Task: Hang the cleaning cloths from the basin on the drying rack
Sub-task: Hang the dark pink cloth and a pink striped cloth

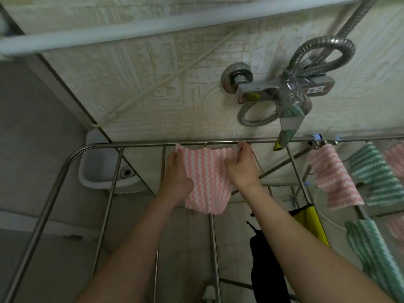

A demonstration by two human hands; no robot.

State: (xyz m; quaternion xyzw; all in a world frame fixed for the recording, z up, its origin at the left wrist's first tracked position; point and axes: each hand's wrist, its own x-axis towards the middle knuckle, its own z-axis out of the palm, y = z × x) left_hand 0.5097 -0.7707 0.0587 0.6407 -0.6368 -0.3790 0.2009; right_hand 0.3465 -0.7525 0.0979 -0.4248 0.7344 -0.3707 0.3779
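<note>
As the pink-and-white cleaning cloth [207, 180] hangs at centre frame just under the far rail of the drying rack [142, 143], your left hand [177, 172] grips its left edge and your right hand [240, 168] pinches its upper right corner.

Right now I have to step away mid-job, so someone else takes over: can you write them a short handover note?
Left hand grips the pink-and-white cloth at its upper left edge; right hand pinches its upper right corner.
It is up at the drying rack's far rail, not yet released.
Done: another pink cloth and a green cloth hang to the right.
Left: settle this one, let go. Remaining cloths not in view.
</note>
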